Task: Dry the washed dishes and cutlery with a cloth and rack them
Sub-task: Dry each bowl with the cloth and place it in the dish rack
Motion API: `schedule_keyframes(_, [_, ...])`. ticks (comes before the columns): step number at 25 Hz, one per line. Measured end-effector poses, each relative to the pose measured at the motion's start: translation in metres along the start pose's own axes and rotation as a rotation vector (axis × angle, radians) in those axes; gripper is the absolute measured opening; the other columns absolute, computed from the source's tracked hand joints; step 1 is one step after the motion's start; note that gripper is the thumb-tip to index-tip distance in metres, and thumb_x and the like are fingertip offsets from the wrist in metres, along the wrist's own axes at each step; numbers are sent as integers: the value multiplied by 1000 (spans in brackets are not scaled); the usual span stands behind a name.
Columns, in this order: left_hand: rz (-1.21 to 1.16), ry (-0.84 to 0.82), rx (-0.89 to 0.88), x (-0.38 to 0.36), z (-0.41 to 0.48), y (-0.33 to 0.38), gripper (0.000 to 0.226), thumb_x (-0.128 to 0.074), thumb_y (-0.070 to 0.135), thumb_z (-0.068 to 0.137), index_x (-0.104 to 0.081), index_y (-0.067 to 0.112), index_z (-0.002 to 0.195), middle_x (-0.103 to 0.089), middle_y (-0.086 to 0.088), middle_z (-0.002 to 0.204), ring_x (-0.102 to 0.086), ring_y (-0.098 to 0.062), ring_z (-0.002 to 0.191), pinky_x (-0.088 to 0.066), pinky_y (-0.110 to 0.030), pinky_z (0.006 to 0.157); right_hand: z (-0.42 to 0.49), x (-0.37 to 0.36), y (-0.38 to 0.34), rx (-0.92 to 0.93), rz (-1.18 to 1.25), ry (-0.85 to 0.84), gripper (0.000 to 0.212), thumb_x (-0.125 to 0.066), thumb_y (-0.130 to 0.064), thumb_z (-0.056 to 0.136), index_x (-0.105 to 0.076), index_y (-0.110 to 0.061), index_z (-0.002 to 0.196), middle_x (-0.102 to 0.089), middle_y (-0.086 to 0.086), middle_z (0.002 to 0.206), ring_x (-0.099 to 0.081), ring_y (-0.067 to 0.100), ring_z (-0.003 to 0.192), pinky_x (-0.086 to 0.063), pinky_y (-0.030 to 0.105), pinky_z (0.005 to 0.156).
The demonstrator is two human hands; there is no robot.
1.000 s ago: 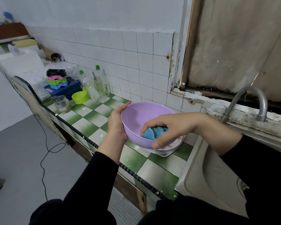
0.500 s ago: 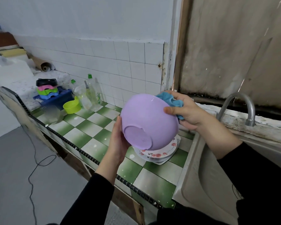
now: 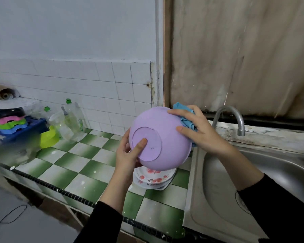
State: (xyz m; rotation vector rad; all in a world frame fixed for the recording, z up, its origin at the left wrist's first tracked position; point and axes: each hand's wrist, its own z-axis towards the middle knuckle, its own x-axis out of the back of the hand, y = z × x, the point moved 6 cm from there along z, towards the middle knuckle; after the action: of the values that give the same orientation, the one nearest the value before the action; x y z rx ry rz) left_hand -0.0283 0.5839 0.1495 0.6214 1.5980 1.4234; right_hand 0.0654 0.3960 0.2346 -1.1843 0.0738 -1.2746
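The purple bowl [image 3: 165,137] is held up, base toward the camera, above a stack of floral plates [image 3: 153,178] just below the hands. The left hand [image 3: 128,155] grips its lower edge, thumb on the base. The right hand [image 3: 200,132] clasps a blue cloth [image 3: 184,120] against the bowl's upper right side. A steel sink [image 3: 253,172] lies under the right forearm, its tap [image 3: 235,118] beyond. Left of the left hand runs a green-and-white checked counter [image 3: 88,165]. Farther off stand clear bottles [image 3: 72,118], a lime bowl [image 3: 48,137] and a blue crate [image 3: 19,132] of stacked coloured dishes, against a white tiled wall [image 3: 112,81].
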Motion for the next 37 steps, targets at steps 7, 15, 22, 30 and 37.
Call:
schedule_keyframes(7, [138, -195, 55, -40, 8, 8, 52, -79, 28, 72, -62, 36, 120, -70, 3, 108, -66, -14, 88, -54, -29, 57, -45, 24, 11, -155, -342, 21, 112, -87, -66, 39, -27, -64, 133, -23, -15, 119, -30, 8, 121, -22, 19, 109])
schedule_keyframes(15, [348, -734, -60, -138, -15, 2, 125, -95, 30, 45, -26, 38, 149, -51, 25, 133, -53, 4, 117, -54, -35, 92, -137, 100, 15, -315, -457, 302, 114, -74, -81, 39, -25, -62, 140, -31, 0, 124, -38, 16, 118, -29, 23, 108])
schedule_keyframes(22, [469, -1139, -229, -268, -86, -15, 146, -98, 18, 38, -9, 41, 151, -37, 29, 145, -41, 12, 128, -45, -40, 105, -256, 191, 0, -455, -538, 508, 116, -84, -65, 40, -29, -57, 141, -34, -1, 122, -36, 2, 115, -20, 0, 101])
schedule_keyframes(30, [408, -1277, -367, -417, -217, -42, 132, -96, 32, 33, -22, 54, 140, -47, 35, 133, -45, 13, 123, -46, -19, 96, -419, 302, -40, -629, -712, 613, 111, -79, -68, 41, -26, -58, 138, -30, -2, 122, -35, 11, 120, -27, 26, 109])
schedule_keyframes(37, [396, -1303, -478, -522, -305, -38, 132, -99, 28, 37, -20, 60, 137, -44, 50, 118, -42, 25, 112, -35, 1, 84, -515, 393, -66, -673, -829, 679, 112, -76, -72, 44, -24, -56, 142, -35, 8, 118, -42, 26, 120, -34, 34, 109])
